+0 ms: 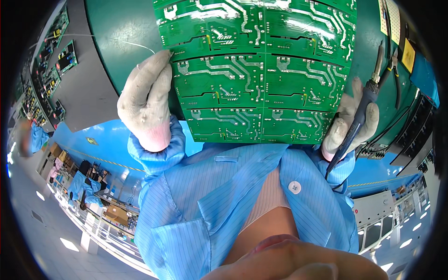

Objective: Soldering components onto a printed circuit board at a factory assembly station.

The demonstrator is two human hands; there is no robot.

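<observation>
A large green circuit board panel (263, 77), solder side showing, spans the middle between my two white-gloved hands. My left hand (147, 100) is closed in a pinch, its fingertips against the panel's left edge. A thin pale strand of solder wire (138, 45) runs to those fingers; where it ends is hidden. My right hand (352, 119) is wrapped round a soldering iron (358, 120) beside the panel's right edge. The iron's metal tip points up and away from the board.
Pliers (396, 77) lie at the right near a yellow pad (409, 55) and cables. Several populated circuit boards (66, 57) line the far left, by a dark grey surface (88, 70). A green work surface (121, 28) lies beneath the panel.
</observation>
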